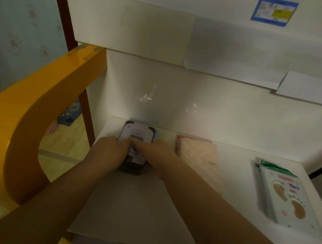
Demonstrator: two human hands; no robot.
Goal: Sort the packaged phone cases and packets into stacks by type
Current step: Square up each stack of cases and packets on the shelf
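Working across a white tabletop (163, 206), we sorted packaged goods, seen here from our own head camera. At far left stood a curved yellow-orange wooden chair arm (19, 120), with a blue patterned object (69, 112) and a pink perforated basket (51, 128) on the pale floor beyond it. Our left hand (109, 151) and right hand (155, 152) met over a stack of dark-edged packaged phone cases with a white and grey printed top (137, 137) near the table's back left corner. Both hands gripped the stack from its sides, fingers curled down onto the top packet and nearly touching each other at its middle. Just right of our right hand lay a stack of pale pink textured packets (198, 157), set apart from the dark stack. Well apart again, near the table's right edge, rested a stack of light blue packets printed with two brown footprints (289, 199), a green flap showing at its far end. White paper sheets (230, 48) covered the wall behind, and a blue-bordered label with a yellow patch (274, 11) sat at upper right.
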